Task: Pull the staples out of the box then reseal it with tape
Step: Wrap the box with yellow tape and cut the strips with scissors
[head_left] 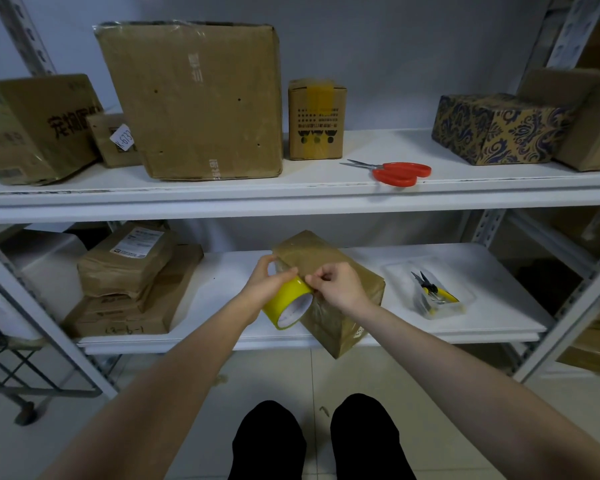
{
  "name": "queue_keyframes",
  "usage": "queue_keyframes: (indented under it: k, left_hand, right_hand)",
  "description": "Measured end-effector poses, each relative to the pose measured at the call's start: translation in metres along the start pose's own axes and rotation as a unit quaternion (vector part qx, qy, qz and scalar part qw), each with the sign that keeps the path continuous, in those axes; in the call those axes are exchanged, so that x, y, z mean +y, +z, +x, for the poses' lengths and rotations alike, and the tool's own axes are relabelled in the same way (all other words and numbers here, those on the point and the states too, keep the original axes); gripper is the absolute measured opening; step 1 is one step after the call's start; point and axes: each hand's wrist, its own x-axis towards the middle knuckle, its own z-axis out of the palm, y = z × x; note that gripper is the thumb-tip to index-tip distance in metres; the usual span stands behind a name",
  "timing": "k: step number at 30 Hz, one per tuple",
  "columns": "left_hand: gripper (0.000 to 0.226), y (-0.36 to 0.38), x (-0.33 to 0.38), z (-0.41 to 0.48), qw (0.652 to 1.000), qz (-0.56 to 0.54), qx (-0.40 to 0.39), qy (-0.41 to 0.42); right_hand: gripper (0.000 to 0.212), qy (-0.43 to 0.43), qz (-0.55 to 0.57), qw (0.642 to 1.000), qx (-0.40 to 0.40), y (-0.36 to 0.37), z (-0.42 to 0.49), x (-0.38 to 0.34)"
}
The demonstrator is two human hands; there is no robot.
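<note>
A brown cardboard box (329, 323) wrapped in clear tape lies skewed on the lower shelf (222, 271), one corner hanging over the front edge. A yellow roll of tape (286, 303) is held against the box's left side. My left hand (265, 277) grips the roll from above, thumb and fingers curled round it. My right hand (336, 284) pinches the tape's loose end at the roll's top, over the box.
A clear tray (461, 308) with yellow-handled pliers (433, 289) sits right of the box. Stacked parcels (132, 282) stand at the left. On the upper shelf lie red scissors (395, 172) among several cardboard boxes (194, 98). Below, my knees and tiled floor.
</note>
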Motion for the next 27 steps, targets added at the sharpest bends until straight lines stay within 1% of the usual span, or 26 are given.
queue_keyframes:
  k: [2, 4, 6, 8, 10, 11, 13, 14, 16, 18, 20, 21, 23, 24, 26, 27]
  left_hand:
    - [0.011, -0.004, 0.0, 0.0, 1.0, -0.004, -0.029, 0.0]
    - [0.011, -0.006, 0.003, -0.006, 0.997, 0.014, -0.079, -0.003]
    - [0.012, -0.005, 0.002, -0.009, 0.993, 0.032, -0.111, 0.0]
    - [0.014, -0.001, 0.0, -0.008, 0.993, 0.025, -0.118, 0.009]
    - [0.021, 0.003, 0.003, -0.006, 0.995, 0.024, -0.095, 0.005]
    - [0.026, 0.004, 0.002, -0.001, 0.996, 0.046, -0.074, -0.001]
    - [0.038, 0.003, -0.002, 0.007, 0.989, 0.146, -0.024, -0.023]
    - [0.041, 0.002, -0.006, 0.01, 0.984, 0.171, -0.006, -0.039]
    - [0.042, 0.001, -0.007, 0.015, 0.982, 0.177, 0.003, -0.059]
    - [0.042, 0.002, -0.005, 0.021, 0.975, 0.212, 0.006, -0.062]
    - [0.04, 0.001, -0.001, 0.025, 0.967, 0.248, 0.008, -0.056]
    - [0.038, 0.001, -0.001, 0.028, 0.965, 0.256, 0.005, -0.057]
    - [0.033, 0.001, -0.005, 0.034, 0.965, 0.253, -0.004, -0.065]
    - [0.029, 0.003, -0.008, 0.035, 0.966, 0.247, -0.007, -0.07]
    - [0.015, 0.009, -0.012, 0.039, 0.969, 0.234, -0.014, -0.078]
    - [0.014, 0.012, -0.014, 0.04, 0.969, 0.232, -0.018, -0.084]
  right_hand:
    - [0.035, 0.03, 0.033, 0.999, 0.015, -0.003, 0.003, 0.005]
    - [0.035, 0.051, 0.037, 0.998, 0.026, -0.011, 0.006, 0.01]
    - [0.035, 0.061, 0.02, 0.997, 0.034, -0.019, 0.01, 0.013]
    - [0.033, 0.073, -0.014, 0.997, 0.033, -0.022, 0.013, 0.013]
    - [0.031, 0.081, -0.05, 0.995, 0.04, -0.024, 0.017, 0.01]
    - [0.03, 0.086, -0.056, 0.993, 0.055, -0.027, 0.02, 0.008]
    - [0.024, 0.1, -0.051, 0.989, 0.094, -0.039, 0.031, 0.006]
    - [0.025, 0.1, -0.065, 0.988, 0.1, -0.045, 0.036, 0.004]
    - [0.033, 0.095, -0.112, 0.984, 0.099, -0.055, 0.041, -0.002]
    - [0.04, 0.088, -0.136, 0.982, 0.1, -0.057, 0.043, -0.004]
    - [0.039, 0.07, -0.161, 0.979, 0.1, -0.055, 0.043, -0.004]
    - [0.035, 0.057, -0.177, 0.978, 0.098, -0.055, 0.043, -0.002]
    - [0.026, 0.027, -0.211, 0.973, 0.094, -0.053, 0.043, 0.004]
    - [0.025, 0.015, -0.226, 0.97, 0.092, -0.051, 0.043, 0.006]
    - [0.028, 0.008, -0.246, 0.966, 0.08, -0.047, 0.043, 0.01]
    - [0.03, 0.009, -0.257, 0.964, 0.073, -0.044, 0.043, 0.012]
